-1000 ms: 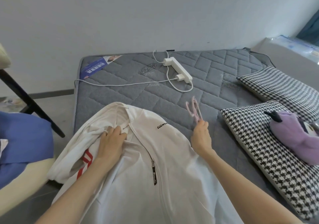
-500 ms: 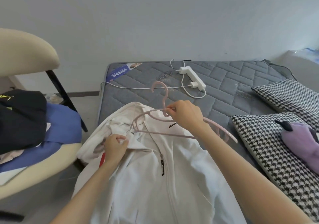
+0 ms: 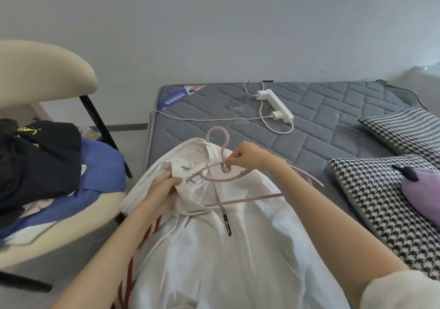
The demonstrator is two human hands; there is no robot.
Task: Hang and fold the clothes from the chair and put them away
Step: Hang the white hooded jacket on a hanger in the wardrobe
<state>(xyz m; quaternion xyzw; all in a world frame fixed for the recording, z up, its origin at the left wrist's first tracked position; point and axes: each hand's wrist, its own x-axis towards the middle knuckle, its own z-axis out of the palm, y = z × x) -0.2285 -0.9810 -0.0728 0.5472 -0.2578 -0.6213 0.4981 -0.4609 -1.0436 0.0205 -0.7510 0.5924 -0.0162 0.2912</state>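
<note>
The grey bed (image 3: 333, 127) fills the middle and right of the frame. The cream chair (image 3: 47, 77) at the left carries a pile of dark and blue clothes (image 3: 59, 166) not yet dealt with. The white zip jacket (image 3: 214, 256) lies front-up on the bed's near edge, at lower centre. The pink hanger (image 3: 223, 150) lies across its collar, hook pointing away. The right hand (image 3: 250, 154) pinches the hanger's neck, fingers closed on it. The left hand (image 3: 164, 189) grips the collar by the label, fingers curled into the cloth. The zip looks closed below the chest, so the hanger probably has to enter through the neck. It would be best to hold the collar wide, slide one arm into a shoulder, then tilt in the other, keeping hood and drawstrings clear.
</note>
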